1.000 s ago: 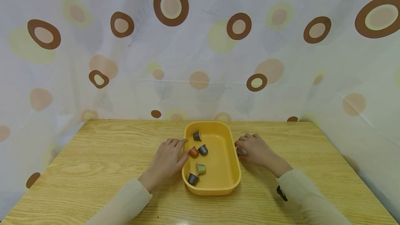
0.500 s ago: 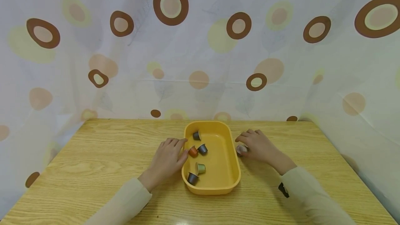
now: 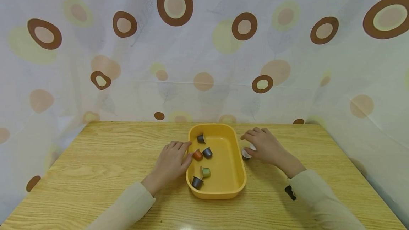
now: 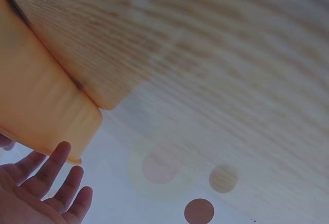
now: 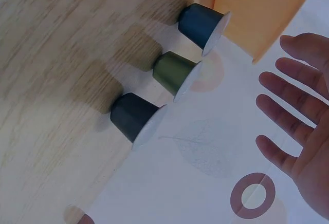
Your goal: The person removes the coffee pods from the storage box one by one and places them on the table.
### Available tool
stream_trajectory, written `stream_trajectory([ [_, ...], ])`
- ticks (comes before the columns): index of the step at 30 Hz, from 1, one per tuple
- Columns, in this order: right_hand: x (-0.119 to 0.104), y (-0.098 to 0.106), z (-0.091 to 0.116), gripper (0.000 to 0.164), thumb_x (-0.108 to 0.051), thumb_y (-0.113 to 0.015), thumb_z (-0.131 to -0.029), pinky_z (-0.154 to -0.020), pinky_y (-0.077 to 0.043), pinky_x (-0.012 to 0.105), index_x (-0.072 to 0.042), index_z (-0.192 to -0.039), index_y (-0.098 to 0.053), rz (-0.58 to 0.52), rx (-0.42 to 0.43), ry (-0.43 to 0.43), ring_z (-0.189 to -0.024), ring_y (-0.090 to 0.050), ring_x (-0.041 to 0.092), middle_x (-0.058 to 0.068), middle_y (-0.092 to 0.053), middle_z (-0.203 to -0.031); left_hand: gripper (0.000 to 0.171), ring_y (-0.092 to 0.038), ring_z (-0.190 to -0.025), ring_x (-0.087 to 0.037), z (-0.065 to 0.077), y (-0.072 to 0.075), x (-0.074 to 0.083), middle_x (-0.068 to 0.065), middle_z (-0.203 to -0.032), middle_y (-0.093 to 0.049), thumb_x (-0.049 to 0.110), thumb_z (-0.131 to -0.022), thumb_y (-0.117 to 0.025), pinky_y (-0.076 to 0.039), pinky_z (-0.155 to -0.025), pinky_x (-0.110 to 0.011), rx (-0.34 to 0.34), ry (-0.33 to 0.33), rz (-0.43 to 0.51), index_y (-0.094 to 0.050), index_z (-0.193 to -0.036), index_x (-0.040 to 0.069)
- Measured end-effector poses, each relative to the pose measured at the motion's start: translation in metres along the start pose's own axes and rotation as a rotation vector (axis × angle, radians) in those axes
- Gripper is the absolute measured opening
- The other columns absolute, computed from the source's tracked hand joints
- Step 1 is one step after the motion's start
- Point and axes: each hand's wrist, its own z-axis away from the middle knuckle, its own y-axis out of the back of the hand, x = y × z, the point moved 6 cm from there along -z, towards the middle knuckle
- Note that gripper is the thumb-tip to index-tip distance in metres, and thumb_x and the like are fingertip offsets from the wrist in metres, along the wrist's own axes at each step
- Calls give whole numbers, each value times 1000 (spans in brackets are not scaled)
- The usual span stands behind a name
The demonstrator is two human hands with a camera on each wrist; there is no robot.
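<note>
A yellow plastic tray holds several coffee capsules, among them an orange one and a green one, all towards its left side. At the tray's left rim rests my left hand, fingers loosely spread against the wall and thumb over the edge. My right hand hovers just right of the tray with extended fingers, holding nothing. Below it, the right wrist view has three capsules lid up in a row on the table: dark blue, green and black. From the head, that hand partly hides them.
The wooden table runs back to a patterned white cloth that hangs behind it and along both sides. The tray stands near the table's middle. A small black item shows under my right sleeve.
My right hand has risen and drawn slightly away to the right, its fingers coming off a capsule beside the tray. More of the capsule lids now shows. My left hand and the tray stay put.
</note>
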Motion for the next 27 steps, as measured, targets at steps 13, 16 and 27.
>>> stream_trajectory([
  [13, -21, 3, -10, 23, -24, -69, -80, -82, -46, 44, -13, -100, -65, 16, 65, 74, -93, -59, 22, 2, -65, -99, 36, -55, -105, -24, 0, 0, 0, -4, -110, -64, 31, -93, -45, -45, -88, -41, -1, -5, 1, -56, -121, 12],
  [16, -28, 2, -11, 24, -25, -70, -78, -81, -47, 43, -14, -99, -65, 19, 69, 90, -92, -58, 21, 0, -65, -97, 36, -55, -104, -24, 1, 0, 0, -4, -110, -64, 31, -92, -46, -46, -87, -41, 2, -4, -2, -57, -121, 12],
  [27, -50, -10, -15, 26, -29, -68, -80, -83, -46, 42, -15, -102, -64, 8, 32, 119, -94, -57, 20, -2, -64, -99, 36, -55, -105, -24, 0, 1, 1, -5, -110, -63, 29, -91, -49, -45, -88, -41, 0, -5, 6, -57, -121, 11],
])
